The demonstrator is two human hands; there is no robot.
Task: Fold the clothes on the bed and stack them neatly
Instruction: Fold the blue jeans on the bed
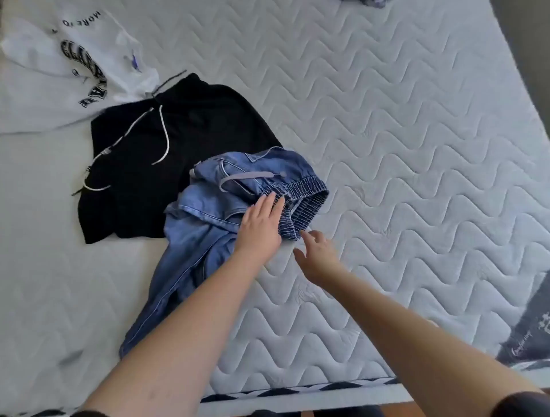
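Observation:
Crumpled blue denim trousers (208, 220) with an elastic waistband lie in the middle of the quilted white mattress (401, 148). My left hand (262, 226) rests flat on them just below the waistband, fingers straight and together. Beside it, my right hand (317, 256) hovers with spread fingers at the lower corner of the waistband, holding nothing. Black drawstring shorts (178, 143) lie flat to the left, partly under the denim. A white printed shirt (53, 74) lies bunched at the far left.
A dark garment scrap (369, 3) shows at the top edge. The mattress's near edge (297, 393) has a black-and-white trim, and a dark label (532, 333) sits at its right corner. Wide bare mattress lies to the right.

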